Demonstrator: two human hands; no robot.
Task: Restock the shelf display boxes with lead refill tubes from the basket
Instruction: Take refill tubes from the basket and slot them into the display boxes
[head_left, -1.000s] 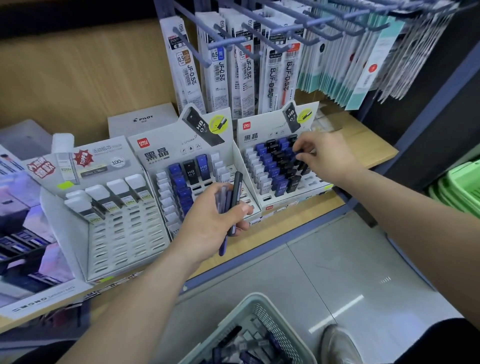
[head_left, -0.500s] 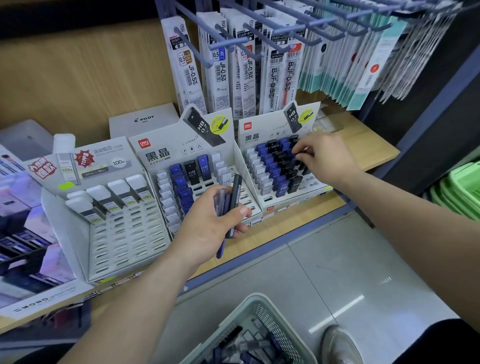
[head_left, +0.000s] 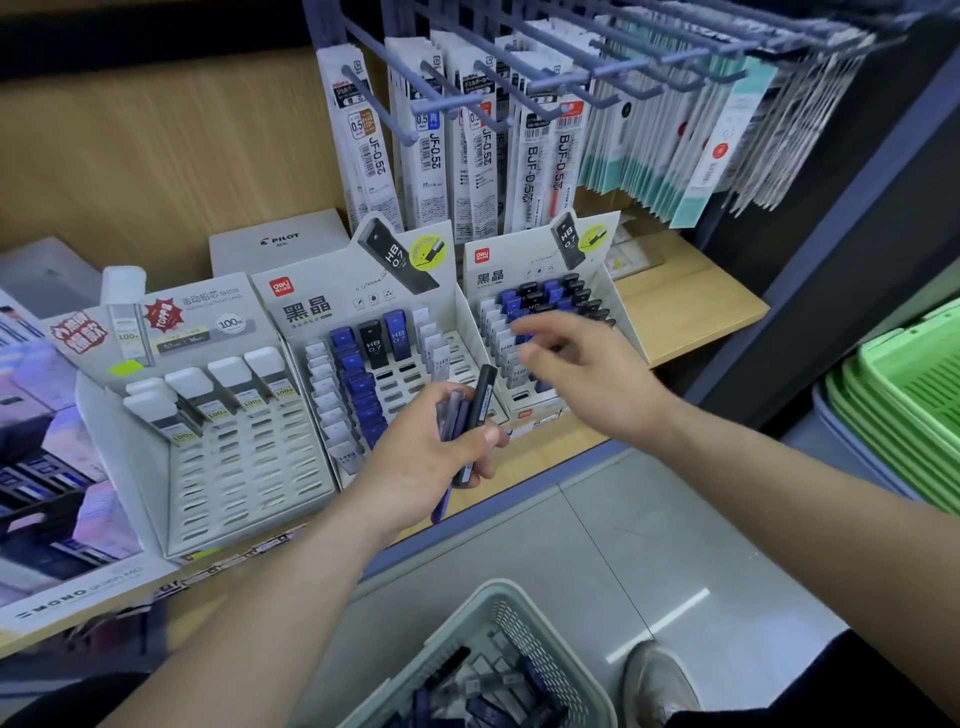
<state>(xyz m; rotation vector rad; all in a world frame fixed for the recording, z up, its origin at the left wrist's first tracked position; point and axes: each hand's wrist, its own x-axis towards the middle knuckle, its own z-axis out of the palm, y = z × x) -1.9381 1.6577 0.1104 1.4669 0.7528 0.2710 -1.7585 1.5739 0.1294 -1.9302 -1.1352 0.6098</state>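
Note:
My left hand (head_left: 431, 462) grips a small bundle of lead refill tubes (head_left: 470, 415), one black and the others blue or grey, in front of the middle display box (head_left: 311, 312). That box holds blue, black and white tubes with many bare slots. My right hand (head_left: 587, 379) hovers, blurred, with loose fingers and nothing in it, just in front of the right display box (head_left: 498, 260), which is packed with blue and black tubes. The left display box (head_left: 249, 467) has a few white-capped tubes at its top rows. The basket (head_left: 483, 613) below holds more tubes.
Refill packets (head_left: 535, 171) hang on hooks above the boxes. The wooden shelf (head_left: 691, 312) ends at the right, beside a dark upright. Green baskets (head_left: 914, 395) are stacked at the far right. A shoe (head_left: 654, 680) stands on the grey floor. Other stock lies at far left.
My right hand has drawn back from the tubes in the right box, down and left toward my left hand. My left hand has stayed put with its bundle.

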